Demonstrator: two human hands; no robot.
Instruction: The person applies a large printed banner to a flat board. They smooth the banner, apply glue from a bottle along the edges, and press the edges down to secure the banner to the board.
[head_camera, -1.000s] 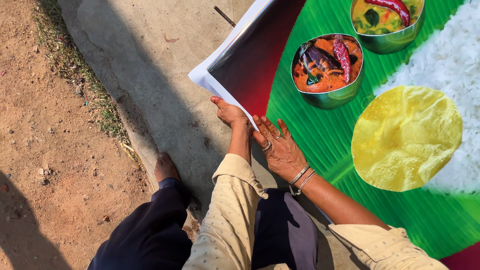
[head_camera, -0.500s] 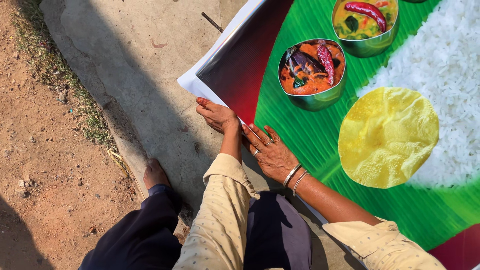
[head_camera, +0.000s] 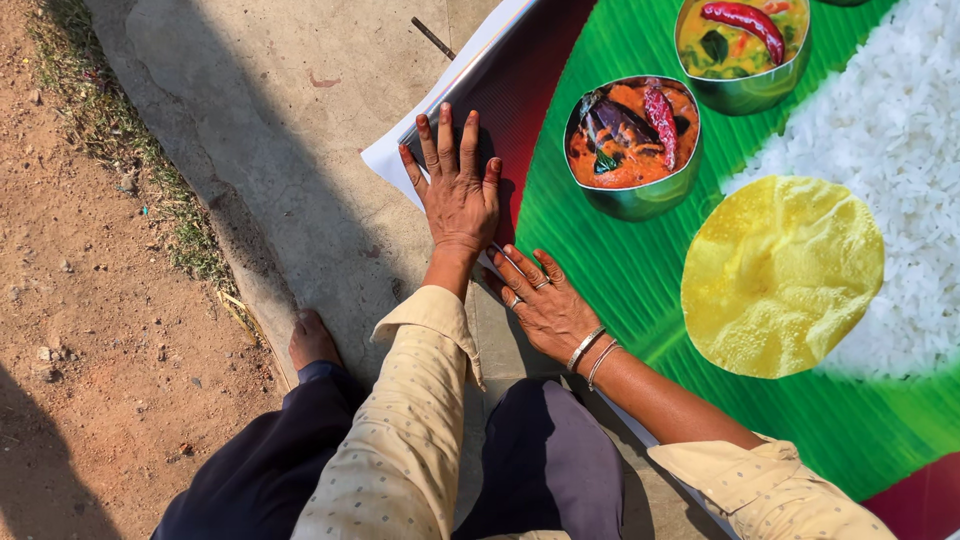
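Left hand (head_camera: 458, 190) flat, palm down, fingers spread and pointing to the top of the frame, pressed on the dark red corner of the large glossy printed banner (head_camera: 620, 270) with a green banana-leaf picture, centre of frame. Grips nothing. Wrist straight, beige dotted sleeve (head_camera: 400, 430) running down to the lower centre.

Right hand (head_camera: 545, 300) just below and right of the left one, also flat and open on the banner's lower edge, fingers splayed toward the upper left, holding nothing. Rings on two fingers, thin metal bangles (head_camera: 590, 352) at the wrist; forearm slants to the lower right.

Banner lies on the grey concrete floor (head_camera: 290, 110) and fills the right half of the frame; its white edge shows at the upper centre. Containers are only printed on it: a steel bowl picture (head_camera: 632, 145) with orange curry, dark aubergine and a red chilli, upper centre right; a second printed bowl (head_camera: 742, 50) with yellow-green curry and a red chilli at the top edge. Printed yellow round papad (head_camera: 782, 275) sits right of centre, printed white rice (head_camera: 890, 170) at the far right.

Bare foot (head_camera: 312, 340) on the concrete edge, lower left of centre. Brown dirt ground (head_camera: 80, 300) at left.
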